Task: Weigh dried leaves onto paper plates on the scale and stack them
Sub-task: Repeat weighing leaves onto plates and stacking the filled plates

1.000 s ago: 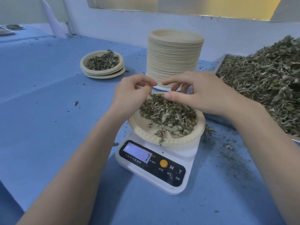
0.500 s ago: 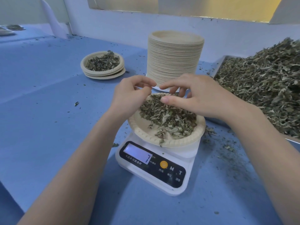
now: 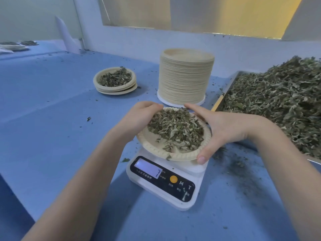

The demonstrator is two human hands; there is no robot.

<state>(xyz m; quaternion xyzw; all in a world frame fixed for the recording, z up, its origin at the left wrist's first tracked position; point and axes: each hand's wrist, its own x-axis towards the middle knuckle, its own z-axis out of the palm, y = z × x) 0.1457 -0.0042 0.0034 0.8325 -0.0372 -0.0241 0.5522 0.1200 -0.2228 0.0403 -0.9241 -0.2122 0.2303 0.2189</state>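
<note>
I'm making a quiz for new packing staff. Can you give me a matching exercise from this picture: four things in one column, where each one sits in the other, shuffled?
Things:
1. plate of leaves between the hands
2. tall stack of empty paper plates
3. short stack of filled plates
4. tray of loose dried leaves

Places:
A. far left on the blue table
B. along the right edge
C. on the scale
D. just behind the scale

Pairs: 1-C, 2-D, 3-A, 4-B
</note>
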